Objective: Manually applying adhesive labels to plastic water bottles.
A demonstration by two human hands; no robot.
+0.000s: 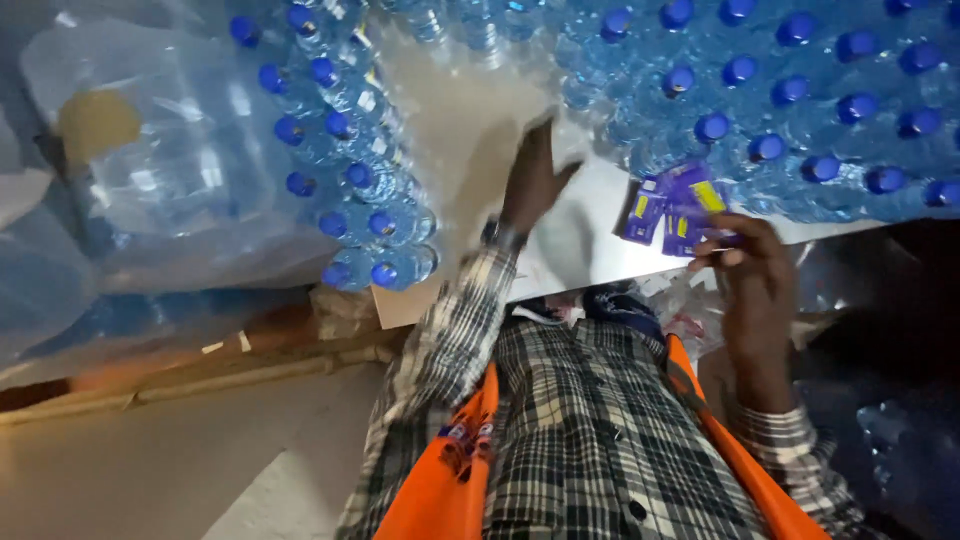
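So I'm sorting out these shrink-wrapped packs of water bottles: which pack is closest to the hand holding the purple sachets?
The pack at upper right, caps facing the camera: its lower edge sits just above the right hand and its purple sachets. The left pack lies beyond the left hand.

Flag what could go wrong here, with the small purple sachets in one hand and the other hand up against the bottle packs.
The right hand pinches several purple sachets loosely by their edges; one could slip out. The left hand reaches out flat toward the white surface between the shrink-wrapped packs of blue-capped water bottles; a nudge might shift a pack. The picture is blurred, so the grip itself is hard to judge.
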